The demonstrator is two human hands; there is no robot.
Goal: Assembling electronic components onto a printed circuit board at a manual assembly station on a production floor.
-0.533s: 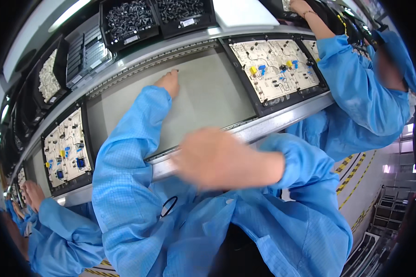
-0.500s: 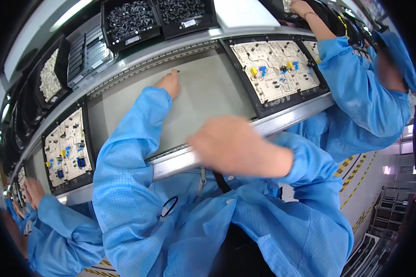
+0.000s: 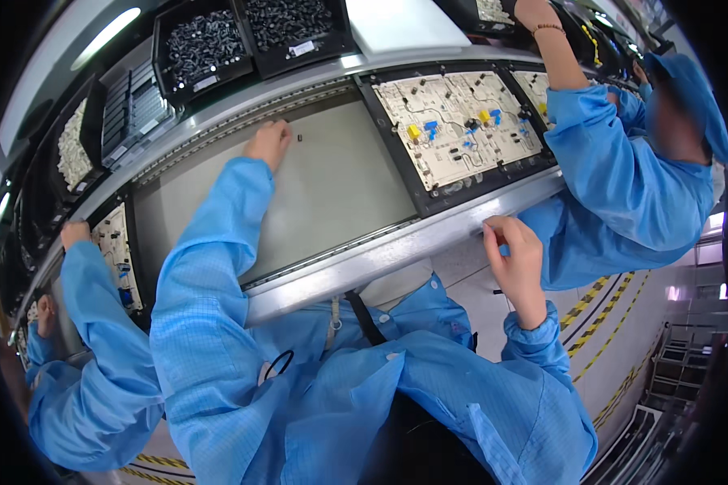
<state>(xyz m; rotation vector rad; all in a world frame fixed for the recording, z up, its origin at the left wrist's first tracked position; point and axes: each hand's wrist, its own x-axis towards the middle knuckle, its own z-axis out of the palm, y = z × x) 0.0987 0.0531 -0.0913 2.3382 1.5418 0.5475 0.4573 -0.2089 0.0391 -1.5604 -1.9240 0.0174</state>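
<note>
My left hand (image 3: 268, 144) is over the far part of the grey conveyor surface (image 3: 323, 186), its fingers curled; what they may hold is hidden. A small dark component (image 3: 300, 138) is just right of the fingers, apart from them. My right hand (image 3: 516, 263) is raised beyond the near metal rail (image 3: 380, 246), at the right. Its thumb and index finger come together at the tips, and anything between them is too small to make out. Right of the grey surface is a black-framed carrier (image 3: 404, 166) bearing a cream circuit board (image 3: 453, 121) with yellow, blue and black parts.
Behind the line stand black bins (image 3: 202, 44) of dark components, a bin of pale parts (image 3: 77, 149) and a white sheet (image 3: 404, 24). Another board (image 3: 115, 250) is at the left. Co-workers in blue sleeves (image 3: 615, 194) work on both sides.
My left hand has moved slightly left, and the small component at its fingertips is now apart from it. My right hand has swung right, away from the rail's middle. The boards have shifted left.
</note>
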